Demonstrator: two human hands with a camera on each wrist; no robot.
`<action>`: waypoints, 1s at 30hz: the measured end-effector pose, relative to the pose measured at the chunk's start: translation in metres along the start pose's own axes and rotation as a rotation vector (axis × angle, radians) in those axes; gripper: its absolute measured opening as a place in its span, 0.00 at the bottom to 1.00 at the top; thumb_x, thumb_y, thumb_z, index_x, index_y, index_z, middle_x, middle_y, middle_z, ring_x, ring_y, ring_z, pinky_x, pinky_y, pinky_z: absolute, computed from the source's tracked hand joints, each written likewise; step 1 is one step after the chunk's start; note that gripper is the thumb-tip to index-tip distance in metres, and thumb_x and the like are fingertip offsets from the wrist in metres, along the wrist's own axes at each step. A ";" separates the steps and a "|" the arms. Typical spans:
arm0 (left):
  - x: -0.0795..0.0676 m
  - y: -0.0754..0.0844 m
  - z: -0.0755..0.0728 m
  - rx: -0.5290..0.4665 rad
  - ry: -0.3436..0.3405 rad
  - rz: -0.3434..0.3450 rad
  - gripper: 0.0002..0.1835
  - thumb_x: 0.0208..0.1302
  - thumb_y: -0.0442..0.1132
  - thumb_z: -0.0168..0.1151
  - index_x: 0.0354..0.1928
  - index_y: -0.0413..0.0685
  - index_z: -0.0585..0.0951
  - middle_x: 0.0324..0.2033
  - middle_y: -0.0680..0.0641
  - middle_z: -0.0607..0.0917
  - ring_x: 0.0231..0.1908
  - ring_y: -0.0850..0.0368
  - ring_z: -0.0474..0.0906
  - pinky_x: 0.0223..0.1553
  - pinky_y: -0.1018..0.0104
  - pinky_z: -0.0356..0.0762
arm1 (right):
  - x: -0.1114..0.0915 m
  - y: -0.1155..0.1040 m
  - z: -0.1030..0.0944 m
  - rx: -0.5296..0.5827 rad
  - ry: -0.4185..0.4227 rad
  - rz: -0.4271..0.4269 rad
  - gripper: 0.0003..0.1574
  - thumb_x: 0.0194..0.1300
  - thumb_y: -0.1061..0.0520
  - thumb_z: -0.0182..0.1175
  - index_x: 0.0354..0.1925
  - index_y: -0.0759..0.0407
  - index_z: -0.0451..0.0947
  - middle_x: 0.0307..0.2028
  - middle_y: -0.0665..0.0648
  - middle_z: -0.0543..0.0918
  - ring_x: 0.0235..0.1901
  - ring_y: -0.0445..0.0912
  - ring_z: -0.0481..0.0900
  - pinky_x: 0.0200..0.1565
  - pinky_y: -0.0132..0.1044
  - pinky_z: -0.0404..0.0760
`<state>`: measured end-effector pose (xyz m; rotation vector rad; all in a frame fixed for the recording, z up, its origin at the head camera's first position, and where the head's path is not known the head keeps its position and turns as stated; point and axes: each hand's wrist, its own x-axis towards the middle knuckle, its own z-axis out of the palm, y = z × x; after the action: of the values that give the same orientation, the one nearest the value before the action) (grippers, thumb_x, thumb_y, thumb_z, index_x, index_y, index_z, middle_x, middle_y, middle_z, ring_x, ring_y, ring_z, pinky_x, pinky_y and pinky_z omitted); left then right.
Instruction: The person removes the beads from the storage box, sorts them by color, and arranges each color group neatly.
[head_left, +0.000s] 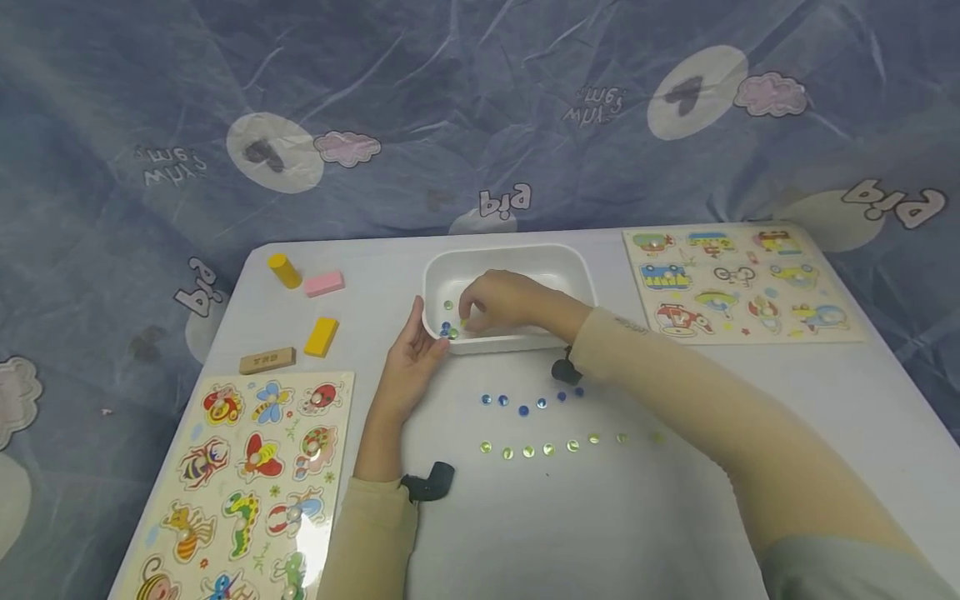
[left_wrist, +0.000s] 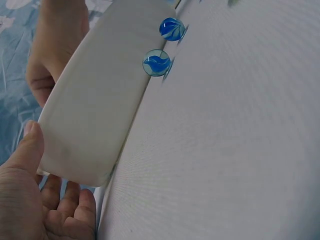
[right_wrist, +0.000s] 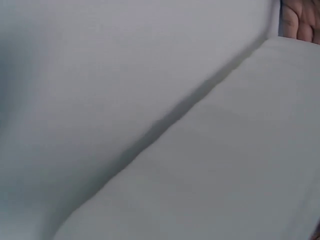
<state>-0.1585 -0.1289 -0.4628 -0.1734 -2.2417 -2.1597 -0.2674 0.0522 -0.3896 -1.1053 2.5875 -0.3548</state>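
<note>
A white plastic tray (head_left: pixel 517 260) stands at the back middle of the table, with several blue and yellow-green glass marbles (head_left: pixel 447 305) in its left end. My left hand (head_left: pixel 408 367) holds the tray's near left corner, thumb at the front rim and fingers along the left side. Reaching in over the near rim, my right hand (head_left: pixel 506 300) has its bent fingertips at a yellow-green marble (head_left: pixel 463 322), pinching it. In front of the tray lie a row of blue marbles (head_left: pixel 523 411) and a row of yellow-green marbles (head_left: pixel 549 450). The right wrist view shows mostly tray wall (right_wrist: pixel 210 150).
A picture puzzle board with insects (head_left: pixel 258 492) lies at the left, one with vehicles (head_left: pixel 742 287) at the back right. Near the left edge are a yellow cylinder (head_left: pixel 284 271), a pink block (head_left: pixel 324 284), a yellow block (head_left: pixel 321 337) and a wooden block (head_left: pixel 267 361).
</note>
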 end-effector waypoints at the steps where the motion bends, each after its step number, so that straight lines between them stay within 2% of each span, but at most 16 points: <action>1: 0.000 0.000 0.000 -0.002 -0.004 -0.001 0.42 0.65 0.41 0.59 0.75 0.56 0.46 0.74 0.52 0.51 0.73 0.54 0.51 0.67 0.79 0.58 | -0.004 0.001 -0.002 -0.002 0.020 -0.009 0.12 0.59 0.46 0.64 0.42 0.45 0.83 0.24 0.47 0.78 0.29 0.43 0.72 0.36 0.35 0.75; 5: 0.000 0.001 0.000 0.008 -0.011 0.000 0.44 0.64 0.43 0.60 0.75 0.54 0.46 0.74 0.50 0.51 0.73 0.53 0.52 0.68 0.75 0.58 | -0.021 0.006 -0.010 -0.011 0.106 -0.027 0.11 0.60 0.44 0.64 0.41 0.42 0.83 0.24 0.46 0.77 0.28 0.42 0.71 0.34 0.33 0.73; 9: 0.000 -0.001 0.000 0.027 -0.005 -0.002 0.45 0.63 0.48 0.61 0.75 0.55 0.46 0.74 0.50 0.52 0.73 0.54 0.52 0.68 0.77 0.58 | -0.049 0.010 -0.021 0.000 0.183 -0.013 0.10 0.60 0.43 0.63 0.40 0.41 0.83 0.24 0.44 0.77 0.28 0.42 0.70 0.32 0.33 0.73; 13: 0.000 -0.001 0.000 0.030 0.005 -0.008 0.45 0.62 0.49 0.62 0.74 0.57 0.47 0.74 0.53 0.52 0.73 0.56 0.52 0.67 0.79 0.58 | -0.086 0.015 -0.031 0.029 0.228 0.056 0.09 0.60 0.43 0.63 0.40 0.39 0.83 0.26 0.44 0.79 0.29 0.42 0.71 0.33 0.34 0.73; 17: 0.000 0.000 0.001 0.036 0.008 -0.022 0.43 0.64 0.44 0.61 0.74 0.59 0.47 0.74 0.58 0.52 0.73 0.59 0.52 0.67 0.78 0.58 | -0.130 0.025 -0.034 0.041 0.254 0.160 0.10 0.59 0.41 0.63 0.40 0.38 0.82 0.23 0.44 0.77 0.26 0.42 0.69 0.30 0.33 0.71; 21: -0.001 0.001 0.002 0.042 0.008 -0.028 0.43 0.64 0.41 0.60 0.75 0.57 0.47 0.73 0.58 0.52 0.73 0.59 0.52 0.68 0.78 0.57 | -0.176 0.041 -0.024 0.036 0.285 0.252 0.09 0.58 0.42 0.64 0.39 0.36 0.82 0.15 0.46 0.67 0.19 0.40 0.61 0.22 0.31 0.64; 25: -0.001 0.002 0.003 0.047 0.011 -0.019 0.43 0.65 0.40 0.60 0.75 0.54 0.47 0.74 0.55 0.52 0.73 0.56 0.52 0.67 0.78 0.57 | -0.220 0.057 -0.005 0.054 0.269 0.316 0.08 0.58 0.41 0.65 0.37 0.36 0.82 0.14 0.45 0.61 0.17 0.38 0.57 0.19 0.29 0.61; 30: -0.002 0.003 0.004 0.041 0.013 -0.017 0.42 0.65 0.38 0.59 0.75 0.55 0.47 0.74 0.54 0.51 0.73 0.57 0.51 0.67 0.79 0.57 | -0.262 0.073 0.024 0.069 0.218 0.383 0.08 0.57 0.43 0.66 0.37 0.39 0.83 0.23 0.38 0.78 0.24 0.33 0.70 0.27 0.27 0.73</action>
<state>-0.1562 -0.1253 -0.4603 -0.1388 -2.2862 -2.1152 -0.1348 0.2909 -0.3896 -0.5536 2.8732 -0.4890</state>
